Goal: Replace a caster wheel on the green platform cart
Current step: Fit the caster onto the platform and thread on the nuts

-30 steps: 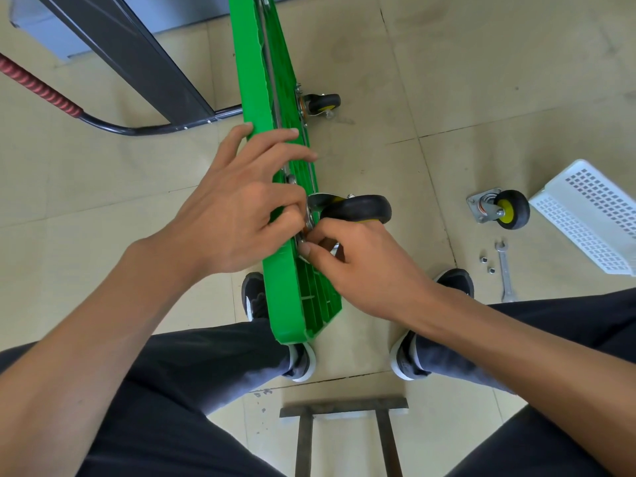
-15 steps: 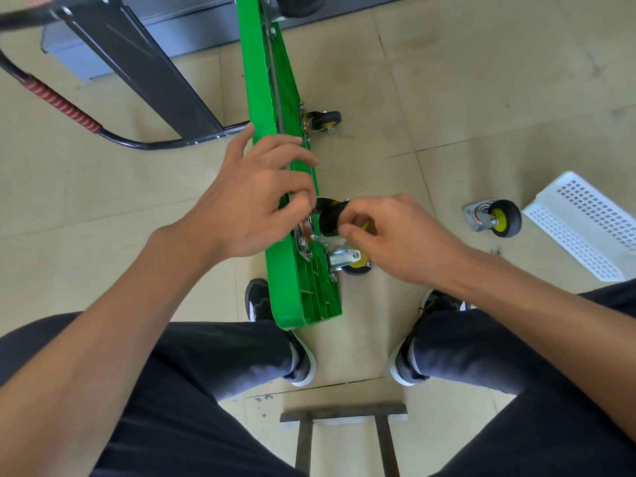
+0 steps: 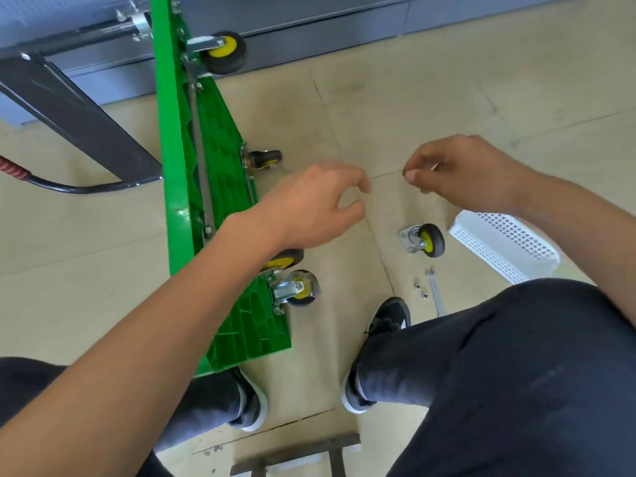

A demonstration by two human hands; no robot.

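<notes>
— Well, where is the green platform cart (image 3: 179,187)?
— It stands on its long edge on the tiled floor (image 3: 395,108), underside turned toward the person's right. Everything else I place from the cart.
— What is mounted on it?
— Casters on the underside: one at the far end (image 3: 223,51), a smaller-looking one (image 3: 263,159) midway, and at the near end a caster with a clear-looking wheel (image 3: 297,289), with another black and yellow wheel (image 3: 284,259) just above it, partly behind the forearm.
— And the handle?
— The black handle bar (image 3: 79,187) with a red grip (image 3: 10,168) runs out from the cart's top face, on the other side.
— What lies off to the cart's wheel side?
— A white perforated basket (image 3: 506,246), well apart. Between it and the cart sits a loose caster (image 3: 421,241) on the floor, then a wrench (image 3: 435,290), then two small nuts (image 3: 420,290) beside the wrench.
— The hands?
— The left hand (image 3: 309,204) hangs just off the cart's underside, fingers loosely curled, holding nothing. The right hand (image 3: 457,172) is farther out, fingertips pinched together; whether something small sits between them I cannot tell.
</notes>
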